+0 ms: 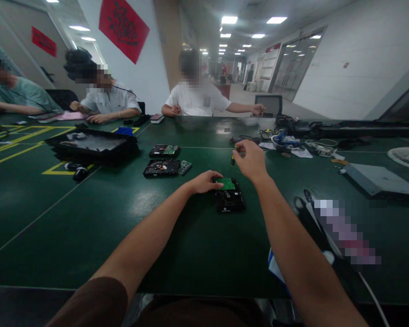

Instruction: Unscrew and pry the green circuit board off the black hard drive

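A black hard drive [230, 200] with a green circuit board [226, 183] lies on the table in front of me. My left hand [206, 181] grips its far left side, the thumb resting by the board. Above and to the right, my right hand [250, 159] is closed around a small screwdriver [232, 159] with a yellow and dark handle. The screwdriver points down, apart from the drive; its tip is hard to make out. A few tiny bits, perhaps screws [237, 172], lie just beyond the drive.
Two more hard drives [162, 168] and a loose circuit board [185, 167] lie to the left, near a black tray [95, 143]. Cables [286, 138], a grey metal box [383, 179] and a white fan grille [407, 156] are at right. Several people sit across the green table [88, 236].
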`<state>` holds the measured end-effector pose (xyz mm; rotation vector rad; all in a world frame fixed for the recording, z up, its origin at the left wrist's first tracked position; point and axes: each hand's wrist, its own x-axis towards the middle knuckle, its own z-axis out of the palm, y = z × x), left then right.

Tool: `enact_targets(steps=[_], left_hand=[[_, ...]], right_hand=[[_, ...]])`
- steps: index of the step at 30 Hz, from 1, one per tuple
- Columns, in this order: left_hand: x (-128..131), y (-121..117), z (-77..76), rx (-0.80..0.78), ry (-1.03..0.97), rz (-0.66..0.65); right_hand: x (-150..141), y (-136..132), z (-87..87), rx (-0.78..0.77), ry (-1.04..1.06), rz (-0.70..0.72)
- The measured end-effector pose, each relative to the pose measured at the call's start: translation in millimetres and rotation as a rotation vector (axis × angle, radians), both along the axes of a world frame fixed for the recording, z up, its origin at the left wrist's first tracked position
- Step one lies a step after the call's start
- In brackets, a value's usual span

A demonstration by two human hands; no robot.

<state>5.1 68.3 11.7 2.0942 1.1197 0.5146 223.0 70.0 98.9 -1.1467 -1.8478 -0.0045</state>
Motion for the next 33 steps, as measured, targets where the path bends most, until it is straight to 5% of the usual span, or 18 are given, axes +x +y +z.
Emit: enact_targets(steps=[20,26,33], left_hand=[[-0.6,-0.9,1.5,-0.002,-0.007,-0.004],[-0.6,0.1,-0.6,0.015,-0.018,-0.012],[-1.1,-0.2,-1.9,0.003,-0.015,0.001]], right_hand=[[0.3,1.4,-1.9,-0.008,0.043,-0.012],[-1.8,-0.7,0.0,0.003,-0.028,0.086],[1.9,4.1,-2.2,0.016,0.024,0.009]])
